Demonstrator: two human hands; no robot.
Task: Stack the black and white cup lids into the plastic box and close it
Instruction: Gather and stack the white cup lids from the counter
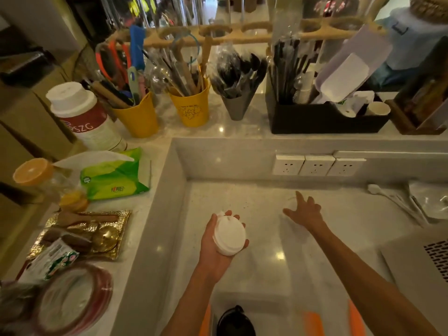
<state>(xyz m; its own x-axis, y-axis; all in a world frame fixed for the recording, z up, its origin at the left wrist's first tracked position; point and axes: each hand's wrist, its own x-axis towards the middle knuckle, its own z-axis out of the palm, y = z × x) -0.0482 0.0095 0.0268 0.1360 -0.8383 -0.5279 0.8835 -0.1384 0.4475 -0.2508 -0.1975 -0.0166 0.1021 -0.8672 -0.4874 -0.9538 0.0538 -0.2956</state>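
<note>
My left hand (pixel 211 257) is palm up over the pale counter and holds a short stack of white cup lids (pixel 230 238). To its right, my right hand (pixel 306 214) reaches forward with fingers spread and nothing in it. A faint pale round shape lies by its fingertips; I cannot tell what it is. At the bottom edge sits the clear plastic box (pixel 278 309) with orange latches (pixel 313 323). Black cup lids (pixel 235 321) are stacked inside at its left. The box's cover is not in view.
A raised ledge runs along the left and back of the counter. It carries a green tissue pack (pixel 114 175), yellow cups of utensils (pixel 139 117) and a black organiser (pixel 327 117). Wall sockets (pixel 315 164) face me. White plastic spoons (pixel 397 202) and a grey appliance (pixel 417 263) are at right.
</note>
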